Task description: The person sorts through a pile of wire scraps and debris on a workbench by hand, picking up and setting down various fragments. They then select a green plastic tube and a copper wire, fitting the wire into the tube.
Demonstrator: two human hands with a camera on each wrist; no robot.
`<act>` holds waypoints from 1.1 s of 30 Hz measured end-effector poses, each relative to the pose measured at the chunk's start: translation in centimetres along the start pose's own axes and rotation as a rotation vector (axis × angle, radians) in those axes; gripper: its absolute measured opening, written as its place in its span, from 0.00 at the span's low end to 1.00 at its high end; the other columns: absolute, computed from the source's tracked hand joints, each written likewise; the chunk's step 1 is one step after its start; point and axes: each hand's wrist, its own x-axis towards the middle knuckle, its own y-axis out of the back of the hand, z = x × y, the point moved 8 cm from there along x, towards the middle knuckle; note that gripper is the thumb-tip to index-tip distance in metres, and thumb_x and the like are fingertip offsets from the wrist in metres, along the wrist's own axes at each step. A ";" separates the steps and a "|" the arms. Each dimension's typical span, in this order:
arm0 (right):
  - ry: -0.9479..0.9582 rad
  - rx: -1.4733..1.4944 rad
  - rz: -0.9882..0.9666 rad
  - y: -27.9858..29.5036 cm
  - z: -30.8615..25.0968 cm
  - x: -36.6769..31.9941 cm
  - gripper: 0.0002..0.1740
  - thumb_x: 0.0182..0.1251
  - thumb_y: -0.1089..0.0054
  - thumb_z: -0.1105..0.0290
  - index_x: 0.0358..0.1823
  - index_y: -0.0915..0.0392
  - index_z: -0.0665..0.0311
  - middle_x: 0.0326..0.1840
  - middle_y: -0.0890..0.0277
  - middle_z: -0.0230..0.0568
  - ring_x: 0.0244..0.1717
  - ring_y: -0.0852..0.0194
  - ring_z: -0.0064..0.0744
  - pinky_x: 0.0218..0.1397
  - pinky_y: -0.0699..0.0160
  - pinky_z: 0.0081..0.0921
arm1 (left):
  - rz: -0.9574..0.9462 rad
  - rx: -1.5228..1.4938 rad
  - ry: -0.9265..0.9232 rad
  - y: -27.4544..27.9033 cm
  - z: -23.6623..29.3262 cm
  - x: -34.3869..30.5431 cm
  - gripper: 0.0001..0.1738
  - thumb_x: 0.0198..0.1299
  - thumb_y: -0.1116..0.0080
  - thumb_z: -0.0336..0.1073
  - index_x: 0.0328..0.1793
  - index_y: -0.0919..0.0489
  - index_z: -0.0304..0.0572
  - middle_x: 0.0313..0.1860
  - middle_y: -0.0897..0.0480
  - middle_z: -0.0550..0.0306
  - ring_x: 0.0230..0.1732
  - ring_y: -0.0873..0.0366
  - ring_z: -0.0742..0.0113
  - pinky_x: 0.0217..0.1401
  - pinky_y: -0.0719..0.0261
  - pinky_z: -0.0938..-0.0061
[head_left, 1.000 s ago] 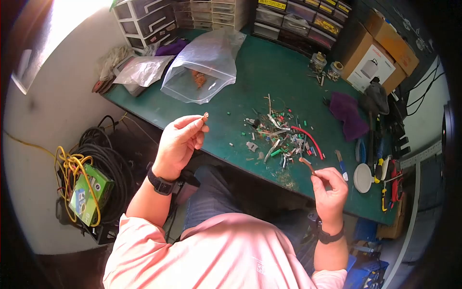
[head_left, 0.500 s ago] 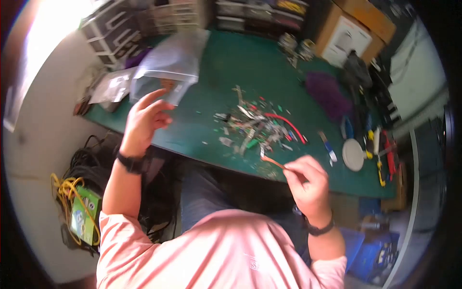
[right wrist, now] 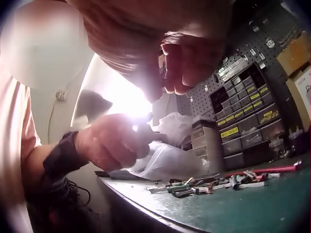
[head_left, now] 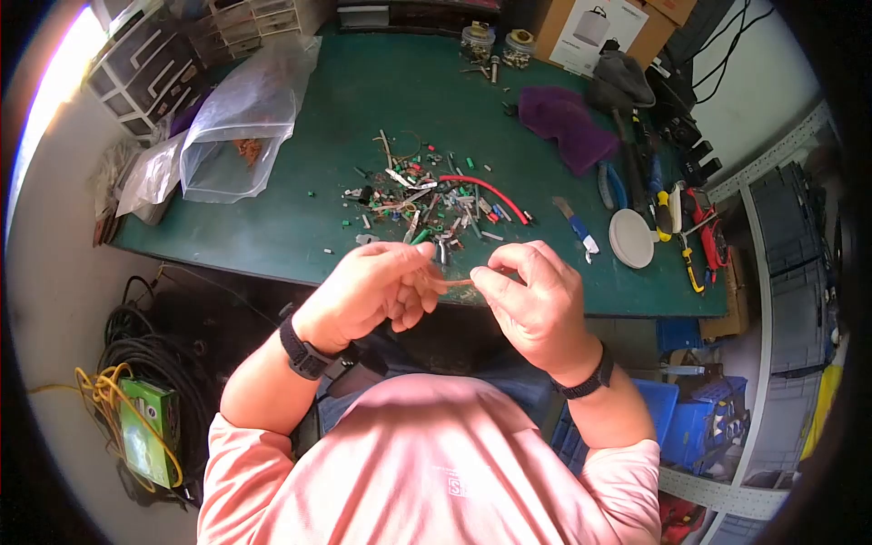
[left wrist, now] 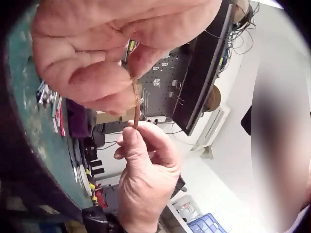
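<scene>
In the head view a thin copper-coloured strand of wire (head_left: 459, 282) spans the gap between the two hands, over the front edge of the table. My right hand (head_left: 536, 304) pinches one end between thumb and forefinger. The fingers of my left hand (head_left: 377, 289) close on the other end; the left wrist view shows the strand (left wrist: 136, 104) running from them to the right thumb. Just beyond the hands lies a pile of wire scraps (head_left: 436, 204), with a longer red wire (head_left: 486, 188) on its right side.
A clear zip bag (head_left: 227, 173) holding copper scraps (head_left: 247, 148) lies at the left. To the right are a blue-handled knife (head_left: 577, 225), a round white lid (head_left: 630, 239), pliers (head_left: 610, 186) and a purple cloth (head_left: 568, 127). Two jars (head_left: 477, 41) stand at the back.
My left hand held a small copper piece, then opened over the bag without it; now it has come back to the strand's free end. My right hand moved inward, still holding the strand.
</scene>
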 end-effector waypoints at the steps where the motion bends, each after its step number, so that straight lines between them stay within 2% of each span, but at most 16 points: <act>1: 0.051 -0.049 -0.012 -0.1 -0.3 0.0 0.13 0.48 0.37 0.74 0.38 0.18 0.62 0.39 0.26 0.38 0.39 0.24 0.38 0.37 0.21 0.32 | 0.003 0.004 -0.002 -0.2 -0.1 -0.1 0.23 0.71 0.49 0.45 0.35 0.19 0.29 0.22 0.19 0.46 0.16 0.25 0.64 0.15 0.31 0.76; 4: 0.121 -0.109 -0.042 -0.2 -0.7 0.1 0.11 0.51 0.41 0.70 0.37 0.18 0.63 0.40 0.26 0.38 0.40 0.25 0.37 0.37 0.21 0.31 | 0.025 -0.104 0.052 -0.3 -0.7 -0.2 0.21 0.69 0.48 0.42 0.34 0.20 0.27 0.22 0.20 0.46 0.15 0.27 0.62 0.14 0.35 0.76; 7: 0.197 -0.167 -0.056 -0.2 -1.1 0.1 0.12 0.52 0.42 0.68 0.37 0.19 0.64 0.40 0.26 0.37 0.40 0.26 0.35 0.37 0.23 0.29 | -0.145 -0.104 0.091 -1.0 -1.1 -0.4 0.16 0.68 0.45 0.38 0.36 0.19 0.28 0.25 0.20 0.51 0.18 0.26 0.69 0.16 0.34 0.79; 14: 0.206 -0.166 -0.078 0.2 -0.8 0.1 0.12 0.50 0.40 0.70 0.38 0.20 0.62 0.37 0.26 0.35 0.39 0.26 0.34 0.36 0.24 0.28 | -0.049 0.003 0.068 -1.6 -1.2 -1.2 0.09 0.67 0.42 0.30 0.36 0.18 0.30 0.24 0.20 0.52 0.17 0.27 0.68 0.17 0.36 0.79; 16: 0.040 0.006 -0.068 0.0 0.6 0.0 0.09 0.52 0.37 0.75 0.36 0.19 0.63 0.31 0.25 0.36 0.36 0.25 0.35 0.35 0.25 0.27 | 0.043 0.206 -0.159 -1.4 0.2 -1.4 0.07 0.66 0.41 0.28 0.36 0.18 0.31 0.24 0.20 0.54 0.19 0.26 0.70 0.20 0.32 0.78; 17: 0.038 0.003 -0.070 -0.2 0.5 -0.1 0.09 0.52 0.37 0.75 0.36 0.19 0.63 0.31 0.25 0.36 0.36 0.25 0.35 0.35 0.25 0.27 | 0.040 0.204 -0.158 -1.7 -0.2 -1.3 0.07 0.66 0.41 0.28 0.36 0.18 0.31 0.24 0.20 0.54 0.19 0.26 0.70 0.20 0.32 0.78; 19: -0.436 0.540 -0.129 -2.1 3.2 -1.2 0.04 0.58 0.36 0.77 0.35 0.18 0.63 0.27 0.24 0.35 0.30 0.26 0.31 0.33 0.27 0.25 | 0.262 0.948 -0.794 -3.4 3.4 -3.4 0.05 0.60 0.37 0.28 0.36 0.19 0.31 0.23 0.21 0.52 0.20 0.25 0.66 0.23 0.30 0.76; 20: -0.698 0.862 -0.146 -4.0 3.8 -2.9 0.03 0.64 0.39 0.75 0.33 0.18 0.66 0.24 0.24 0.34 0.25 0.28 0.26 0.29 0.30 0.23 | 0.254 1.173 -1.065 -4.5 3.9 -4.3 0.08 0.53 0.35 0.25 0.38 0.19 0.31 0.25 0.21 0.51 0.22 0.24 0.60 0.25 0.28 0.71; 21: -0.699 0.858 -0.144 -4.2 4.0 -3.1 0.03 0.64 0.39 0.75 0.33 0.18 0.66 0.24 0.24 0.34 0.25 0.28 0.26 0.29 0.30 0.23 | 0.250 1.170 -1.069 -4.2 3.9 -4.0 0.08 0.53 0.35 0.25 0.38 0.19 0.31 0.25 0.21 0.51 0.22 0.24 0.60 0.25 0.28 0.71; 23: -1.103 1.598 -0.226 -7.4 2.9 -5.3 0.05 0.65 0.41 0.75 0.34 0.19 0.69 0.25 0.24 0.32 0.24 0.28 0.22 0.27 0.33 0.20 | 0.209 1.467 -1.377 -5.8 3.3 -5.4 0.11 0.50 0.36 0.24 0.42 0.20 0.32 0.29 0.20 0.51 0.24 0.23 0.56 0.26 0.27 0.68; 25: -1.195 1.713 -0.170 -7.8 2.2 -6.1 0.05 0.64 0.41 0.75 0.35 0.19 0.71 0.25 0.25 0.34 0.24 0.28 0.23 0.26 0.34 0.18 | 0.193 1.549 -1.382 -5.9 3.1 -5.4 0.15 0.48 0.37 0.23 0.45 0.20 0.32 0.32 0.19 0.53 0.26 0.22 0.59 0.28 0.26 0.67; 28: -1.269 1.885 -0.050 -7.8 2.0 -6.0 0.05 0.65 0.43 0.75 0.36 0.19 0.69 0.23 0.25 0.32 0.23 0.28 0.23 0.27 0.32 0.18 | 0.192 1.535 -1.382 -5.8 3.3 -5.3 0.11 0.51 0.37 0.23 0.42 0.20 0.32 0.29 0.20 0.51 0.27 0.22 0.56 0.28 0.26 0.68; 30: -0.971 1.401 -0.015 -5.9 3.4 -4.5 0.09 0.65 0.37 0.73 0.44 0.21 0.68 0.31 0.24 0.31 0.29 0.27 0.21 0.30 0.30 0.17 | 0.263 1.117 -1.093 -3.7 3.9 -3.6 0.08 0.54 0.39 0.23 0.40 0.17 0.35 0.27 0.21 0.53 0.27 0.22 0.59 0.29 0.26 0.72; 31: -0.817 1.156 0.001 -4.7 3.7 -3.7 0.13 0.65 0.35 0.71 0.48 0.22 0.68 0.35 0.23 0.31 0.31 0.27 0.21 0.32 0.29 0.17 | 0.347 0.939 -0.869 -2.4 3.7 -3.0 0.03 0.61 0.39 0.25 0.39 0.17 0.35 0.24 0.21 0.56 0.25 0.22 0.65 0.27 0.27 0.77; 32: -0.675 0.800 0.023 -2.6 3.5 -3.2 0.21 0.59 0.28 0.70 0.52 0.24 0.65 0.42 0.23 0.33 0.38 0.26 0.22 0.36 0.28 0.18 | 0.334 0.693 -0.691 -1.5 3.1 -2.4 0.04 0.63 0.39 0.27 0.39 0.17 0.34 0.24 0.21 0.59 0.24 0.24 0.71 0.26 0.29 0.79; 33: -0.463 0.455 0.072 -0.7 2.5 -2.3 0.24 0.54 0.26 0.71 0.53 0.23 0.63 0.43 0.24 0.37 0.43 0.24 0.30 0.40 0.25 0.24 | 0.321 0.446 -0.510 -0.6 1.9 -1.7 0.05 0.64 0.40 0.29 0.38 0.17 0.33 0.23 0.21 0.61 0.22 0.26 0.76 0.24 0.30 0.82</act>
